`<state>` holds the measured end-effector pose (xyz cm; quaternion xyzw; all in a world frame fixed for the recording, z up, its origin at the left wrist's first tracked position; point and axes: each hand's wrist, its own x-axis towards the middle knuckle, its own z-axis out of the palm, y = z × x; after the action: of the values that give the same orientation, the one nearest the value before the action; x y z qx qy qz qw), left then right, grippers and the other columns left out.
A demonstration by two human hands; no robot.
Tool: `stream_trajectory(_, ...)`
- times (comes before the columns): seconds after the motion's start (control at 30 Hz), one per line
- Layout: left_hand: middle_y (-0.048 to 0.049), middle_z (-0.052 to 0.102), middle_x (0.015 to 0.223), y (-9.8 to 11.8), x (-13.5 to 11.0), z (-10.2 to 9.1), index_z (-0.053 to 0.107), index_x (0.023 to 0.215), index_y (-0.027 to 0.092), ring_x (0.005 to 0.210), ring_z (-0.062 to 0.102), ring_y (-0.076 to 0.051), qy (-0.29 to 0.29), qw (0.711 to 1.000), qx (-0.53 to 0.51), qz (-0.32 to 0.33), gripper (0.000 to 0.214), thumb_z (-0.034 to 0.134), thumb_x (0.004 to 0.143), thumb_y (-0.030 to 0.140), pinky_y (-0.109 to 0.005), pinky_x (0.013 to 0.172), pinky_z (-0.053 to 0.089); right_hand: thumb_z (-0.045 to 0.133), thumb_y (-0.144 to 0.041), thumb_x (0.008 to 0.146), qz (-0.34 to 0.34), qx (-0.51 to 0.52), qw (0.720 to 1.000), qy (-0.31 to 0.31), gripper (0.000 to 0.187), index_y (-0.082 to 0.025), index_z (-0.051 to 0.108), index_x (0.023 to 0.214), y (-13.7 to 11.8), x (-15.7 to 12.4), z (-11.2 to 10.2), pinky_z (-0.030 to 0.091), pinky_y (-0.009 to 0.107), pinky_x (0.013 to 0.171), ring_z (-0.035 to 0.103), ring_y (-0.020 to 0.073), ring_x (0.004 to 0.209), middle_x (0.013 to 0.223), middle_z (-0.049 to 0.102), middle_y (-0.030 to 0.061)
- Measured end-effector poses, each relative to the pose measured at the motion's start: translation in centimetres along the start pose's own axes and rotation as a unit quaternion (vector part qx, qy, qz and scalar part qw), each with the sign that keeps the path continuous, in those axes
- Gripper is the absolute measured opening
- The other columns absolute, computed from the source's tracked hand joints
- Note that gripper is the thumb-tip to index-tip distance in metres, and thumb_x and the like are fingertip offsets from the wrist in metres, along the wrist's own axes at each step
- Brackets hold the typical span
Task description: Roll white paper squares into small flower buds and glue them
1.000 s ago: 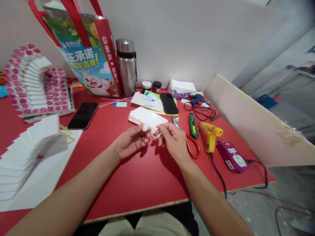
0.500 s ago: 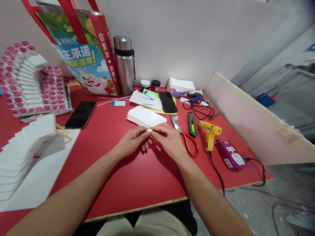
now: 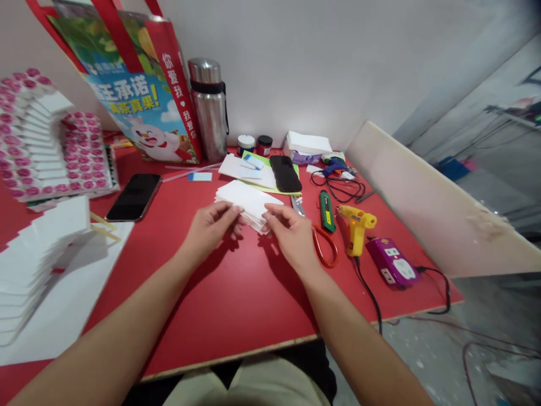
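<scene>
A loose stack of white paper pieces (image 3: 249,197) lies in front of me, its near end between my fingertips. My left hand (image 3: 214,224) is at the stack's near left edge, thumb and forefinger pinched together. A pale speck shows at those fingertips, too small to name. On the other side, my right hand (image 3: 291,230) has thumb and forefinger closed at the stack's near right corner. Whether it grips a sheet or a small scrap is unclear. Just beyond the right hand lie scissors with red-orange handles (image 3: 333,256), their blades partly hidden by the hand.
To the right are a green utility knife (image 3: 326,211), a yellow glue gun (image 3: 357,225) with a cord and a purple power socket (image 3: 393,262). Two phones, a steel flask (image 3: 210,113) and a printed bag (image 3: 143,107) stand or lie behind. White fanned paper (image 3: 38,254) is at left.
My hands were together at a small white piece; now they have moved apart, left hand leftward and right hand slightly right, uncovering the stack's near end. The view has shifted slightly.
</scene>
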<state>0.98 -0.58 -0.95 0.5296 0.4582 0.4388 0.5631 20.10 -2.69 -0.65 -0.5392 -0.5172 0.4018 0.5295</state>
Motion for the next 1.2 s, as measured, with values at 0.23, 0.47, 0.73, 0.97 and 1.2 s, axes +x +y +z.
stream_trajectory(0.23,-0.0166,0.074,0.110,-0.9,2.1,-5.6,0.072,0.110,0.017,0.108,0.067,-0.036,0.201,0.860,0.446,0.146,0.034,0.050,0.098,0.040,-0.045,0.097,0.047,0.069,-0.042,0.091,-0.040,-0.080,0.988,0.125,0.025,-0.020,0.063,0.082,-1.6,0.5,-3.3,0.041,0.024,0.046,0.058,0.0122,0.046,0.066,0.070,0.0007)
stream_trajectory(0.47,-0.0205,0.072,0.112,-2.9,3.4,-7.7,0.073,0.095,0.015,0.110,0.063,-0.039,0.199,0.835,0.505,0.088,0.031,0.059,0.090,0.042,-0.049,0.098,0.045,0.052,-0.037,0.102,-0.021,-0.639,0.768,0.024,0.028,-0.017,0.068,0.093,-3.4,-2.8,-7.1,0.043,0.033,0.063,0.069,0.0250,0.071,0.090,0.073,0.0146)
stream_trajectory(0.73,-0.0223,0.068,0.116,-3.0,3.5,-8.3,0.072,0.100,0.013,0.117,0.059,-0.042,0.196,0.831,0.516,0.063,0.037,0.059,0.090,0.046,-0.054,0.101,0.042,0.045,-0.038,0.105,0.023,-0.724,0.687,-0.048,0.044,-0.009,0.061,0.134,-0.5,-3.2,-6.8,0.047,0.032,0.060,0.074,0.0272,0.079,0.115,0.065,0.0204)
stream_trajectory(0.97,-0.0193,0.069,0.119,-3.2,3.5,-8.4,0.072,0.100,0.019,0.118,0.059,-0.040,0.194,0.815,0.544,0.057,0.035,0.054,0.090,0.047,-0.055,0.102,0.046,0.046,-0.038,0.106,0.015,-0.747,0.663,-0.037,0.049,-0.011,0.058,0.144,0.2,-2.5,-8.3,0.050,0.033,0.068,0.072,0.0260,0.088,0.120,0.064,0.0186)
stream_trajectory(1.2,-0.0186,0.068,0.122,-3.2,3.5,-8.2,0.072,0.102,0.018,0.120,0.059,-0.040,0.192,0.813,0.548,0.047,0.035,0.055,0.089,0.046,-0.055,0.102,0.047,0.046,-0.044,0.106,-0.037,-0.752,0.657,-0.032,0.052,-0.018,0.057,0.149,1.6,-3.0,-11.3,0.049,0.032,0.068,0.069,0.0258,0.092,0.120,0.064,0.0153)
